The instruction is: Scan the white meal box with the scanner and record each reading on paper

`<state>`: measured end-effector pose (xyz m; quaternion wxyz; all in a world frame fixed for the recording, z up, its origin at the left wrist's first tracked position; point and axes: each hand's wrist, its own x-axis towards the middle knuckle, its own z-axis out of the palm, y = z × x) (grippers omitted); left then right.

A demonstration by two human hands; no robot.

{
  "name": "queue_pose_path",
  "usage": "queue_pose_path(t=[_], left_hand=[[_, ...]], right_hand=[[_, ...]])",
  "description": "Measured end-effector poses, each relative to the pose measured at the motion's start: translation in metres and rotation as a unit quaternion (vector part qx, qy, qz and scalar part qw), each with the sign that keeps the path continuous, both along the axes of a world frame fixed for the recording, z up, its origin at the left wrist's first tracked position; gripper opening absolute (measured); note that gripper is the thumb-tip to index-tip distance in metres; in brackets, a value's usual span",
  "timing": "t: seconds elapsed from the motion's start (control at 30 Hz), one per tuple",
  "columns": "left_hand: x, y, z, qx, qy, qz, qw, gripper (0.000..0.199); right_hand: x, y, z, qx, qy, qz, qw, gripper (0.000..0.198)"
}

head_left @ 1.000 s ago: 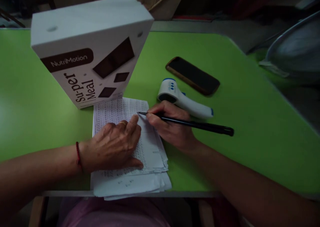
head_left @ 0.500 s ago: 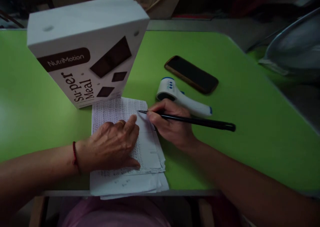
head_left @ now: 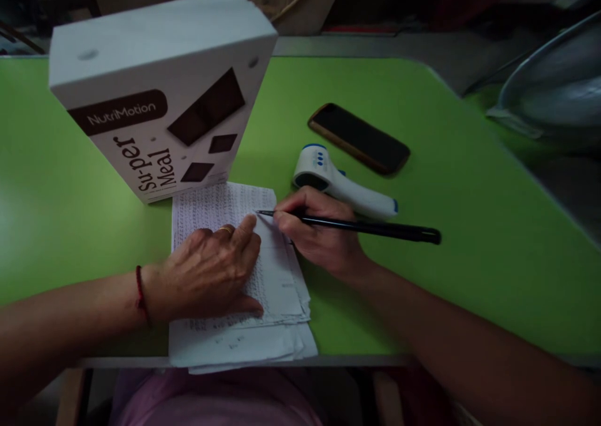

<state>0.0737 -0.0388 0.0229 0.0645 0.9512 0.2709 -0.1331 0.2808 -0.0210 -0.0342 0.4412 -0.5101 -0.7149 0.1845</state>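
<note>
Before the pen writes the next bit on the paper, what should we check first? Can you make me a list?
1. Pen gripped in the right hand: ok.
2. Pen tip on the top sheet of the paper stack: ok.
3. Left hand lies flat on the stack, pinning it: ok.
4. Stack fully on the green table: not ok, its near edge hangs over.
5. Thermometer clear of the writing hand: cannot tell, very close.
6. Ink flowing: cannot tell.

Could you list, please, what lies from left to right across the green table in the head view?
White box → left hand on the stack of papers → right hand holding the black pen → phone.
</note>
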Motion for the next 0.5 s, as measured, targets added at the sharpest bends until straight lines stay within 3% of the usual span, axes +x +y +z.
queue_pose_path(t=[0.23,0.5], left_hand=[[0.0002,0.0009,0.001,-0.003,0.008,0.001,1.0,0.086],[0.0004,0.0014,0.0012,0.001,0.003,0.0,1.0,0.085]], right_hand=[[-0.0026,-0.0008,-0.0043,0.035,0.026,-0.001,0.999,0.012],[-0.001,-0.0004,-0.0004,0.025,0.006,-0.007,1.0,0.012]])
